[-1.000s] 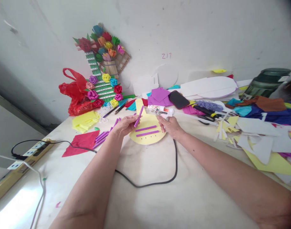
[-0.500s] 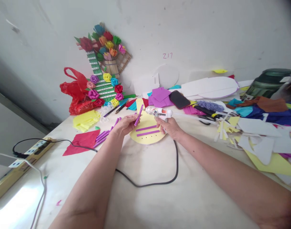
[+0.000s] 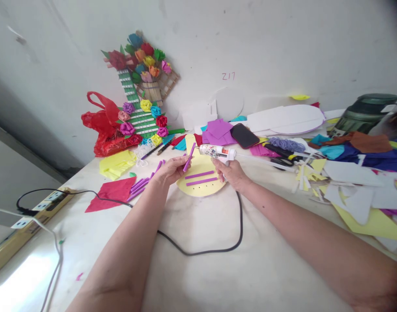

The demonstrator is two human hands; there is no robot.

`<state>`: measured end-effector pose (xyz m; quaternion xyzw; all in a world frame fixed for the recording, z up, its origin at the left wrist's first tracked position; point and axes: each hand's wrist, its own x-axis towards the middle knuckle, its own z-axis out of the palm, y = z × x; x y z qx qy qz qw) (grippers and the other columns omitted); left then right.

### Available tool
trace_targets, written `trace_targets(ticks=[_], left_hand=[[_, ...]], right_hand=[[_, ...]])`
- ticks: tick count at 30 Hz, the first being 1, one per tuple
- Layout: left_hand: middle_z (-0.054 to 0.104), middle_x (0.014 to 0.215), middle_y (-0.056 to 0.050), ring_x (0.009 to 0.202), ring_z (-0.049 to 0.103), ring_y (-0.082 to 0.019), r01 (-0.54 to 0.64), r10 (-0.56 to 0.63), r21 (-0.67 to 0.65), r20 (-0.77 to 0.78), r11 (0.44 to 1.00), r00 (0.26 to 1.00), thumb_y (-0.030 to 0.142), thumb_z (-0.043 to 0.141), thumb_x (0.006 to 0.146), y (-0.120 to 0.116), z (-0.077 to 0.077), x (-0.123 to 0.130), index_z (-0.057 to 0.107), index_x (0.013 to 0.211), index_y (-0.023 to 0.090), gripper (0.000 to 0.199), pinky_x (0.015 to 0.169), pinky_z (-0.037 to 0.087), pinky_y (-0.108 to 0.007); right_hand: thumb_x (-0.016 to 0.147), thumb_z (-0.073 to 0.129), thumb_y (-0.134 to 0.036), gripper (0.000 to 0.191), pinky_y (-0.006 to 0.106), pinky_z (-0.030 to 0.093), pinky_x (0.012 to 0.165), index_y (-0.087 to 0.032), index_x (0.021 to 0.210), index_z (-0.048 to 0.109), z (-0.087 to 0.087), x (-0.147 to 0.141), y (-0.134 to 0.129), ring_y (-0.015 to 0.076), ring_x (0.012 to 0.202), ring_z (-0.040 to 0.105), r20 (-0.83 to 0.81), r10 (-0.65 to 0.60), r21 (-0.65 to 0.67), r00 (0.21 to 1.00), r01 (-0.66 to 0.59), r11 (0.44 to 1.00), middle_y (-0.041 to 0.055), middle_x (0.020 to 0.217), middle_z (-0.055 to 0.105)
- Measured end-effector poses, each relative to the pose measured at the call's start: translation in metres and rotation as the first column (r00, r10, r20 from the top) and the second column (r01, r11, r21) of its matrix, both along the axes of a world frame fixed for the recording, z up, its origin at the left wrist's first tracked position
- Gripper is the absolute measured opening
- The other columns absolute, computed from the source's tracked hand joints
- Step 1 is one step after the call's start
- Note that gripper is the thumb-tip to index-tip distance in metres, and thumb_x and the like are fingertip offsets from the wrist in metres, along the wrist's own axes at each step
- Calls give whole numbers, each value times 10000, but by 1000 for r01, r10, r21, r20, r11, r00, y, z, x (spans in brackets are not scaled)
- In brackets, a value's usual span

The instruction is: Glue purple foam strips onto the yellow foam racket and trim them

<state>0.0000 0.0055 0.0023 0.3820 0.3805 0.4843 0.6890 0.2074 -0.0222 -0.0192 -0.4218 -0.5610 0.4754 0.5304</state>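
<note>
1. At the centre of the frame, the left hand is pinching a purple stick between thumb and fingers, the opening narrow, with the stick tilting up and to the right.
2. Just right of centre, the right hand is wrapping its fingers around the white glue gun, whose nozzle is pointing left at the upper part of the stick; whether the tip is touching is too small to tell.
3. Compared with the frame just before, the glue gun is sitting slightly farther right, while the left hand and stick are holding nearly the same place.
4. At the lower centre, a black cord is curving across the pale table.
5. Beneath and between the hands, a yellow cutout is lying flat, carrying two purple strips and a row of dark dots along its near edge.
6. Left of centre, more purple sticks are lying partly over a red sheet.
7. At the right, white and yellow scraps are spreading over the table.
8. Farther back, a dark phone is resting beside purple paper.
9. In the upper left, a flower decoration is leaning against the wall, beside a red bag.
</note>
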Motion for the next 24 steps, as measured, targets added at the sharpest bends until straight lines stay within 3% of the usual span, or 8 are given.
trace_targets(ticks=[5,24], left_hand=[[600,561,-60,505,548,-92,20,-20,9,12,1000,1000,63,625,687,1,-2,-1,678,787,36,117,435,406,-153],[568,558,-52,492,529,-85,5,-5,-27,28,1000,1000,45,560,747,-1,1,0,661,806,33,118,430,417,-155]], right_hand=[[621,643,-597,458,196,326,291,-163,604,499,0,0,1,55,313,417,-29,-35,-21,999,34,999,-51,465,477],[623,645,-598,459,199,324,298,-157,625,515,-4,-1,0,57,308,417,31,45,-22,998,-45,999,-49,472,489]])
